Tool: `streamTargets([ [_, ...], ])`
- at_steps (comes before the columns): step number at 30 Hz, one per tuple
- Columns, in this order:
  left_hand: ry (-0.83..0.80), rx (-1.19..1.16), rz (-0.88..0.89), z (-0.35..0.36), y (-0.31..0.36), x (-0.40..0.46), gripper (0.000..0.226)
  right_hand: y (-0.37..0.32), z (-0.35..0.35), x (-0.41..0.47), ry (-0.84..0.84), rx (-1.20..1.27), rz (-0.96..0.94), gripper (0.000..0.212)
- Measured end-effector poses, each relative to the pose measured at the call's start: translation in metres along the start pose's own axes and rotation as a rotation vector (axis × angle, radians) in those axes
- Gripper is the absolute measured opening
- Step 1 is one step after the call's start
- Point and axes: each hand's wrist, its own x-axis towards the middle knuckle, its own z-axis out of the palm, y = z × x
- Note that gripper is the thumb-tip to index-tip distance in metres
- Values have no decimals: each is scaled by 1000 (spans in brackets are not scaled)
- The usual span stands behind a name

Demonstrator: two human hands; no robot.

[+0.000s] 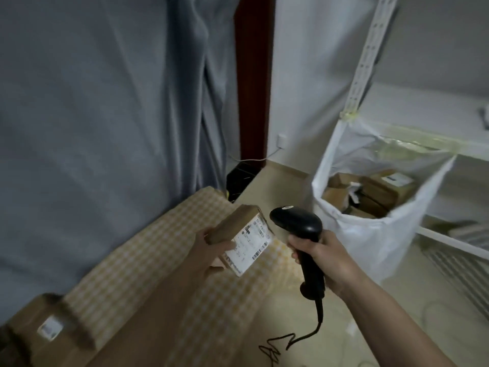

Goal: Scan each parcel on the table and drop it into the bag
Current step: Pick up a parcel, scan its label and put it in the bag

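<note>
Closest in, another cardboard parcel (50, 327) waits on the checked counter (127, 263), not scanned yet I'd guess. Right hand (325, 258) is wrapped round the grip of the black barcode scanner (299, 223), nose aimed at the small box (243, 238) the left hand (211, 246) pinches by its end, label (251, 245) tilted toward the scanner so it can read. Beyond, the white bag (370, 229) hangs open off the shelf rack (367, 56), already holding boxes.

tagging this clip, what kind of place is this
Probably a small home or back-room parcel packing spot: a handheld barcode scanner, labelled cardboard parcel, and a white bag of parcels taped to metal shelving.
</note>
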Motion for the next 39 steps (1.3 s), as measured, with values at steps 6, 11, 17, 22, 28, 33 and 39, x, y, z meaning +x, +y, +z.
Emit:
streamTargets([
  [6, -90, 18, -65, 126, 7, 53, 65, 2, -103, 25, 152, 8, 35, 15],
  [11, -163, 99, -30, 205, 12, 86, 50, 9, -161, 38, 257, 45, 95, 22],
  [17, -144, 276, 73, 282, 31, 155, 91, 7, -211, 64, 350, 95, 127, 17],
  [22, -170, 548, 337, 364, 64, 216, 94, -4, -258, 101, 469, 93, 117, 17],
  [28, -351, 986, 674, 451, 65, 290, 93, -6, -307, 160, 616, 145, 189, 17],
  [33, -501, 1241, 750, 493, 44, 334, 84, 4, -326, 201, 658, 210, 270, 15],
  [39, -591, 1399, 638, 512, 14, 369, 79, 14, -340, 234, 699, 218, 324, 15],
])
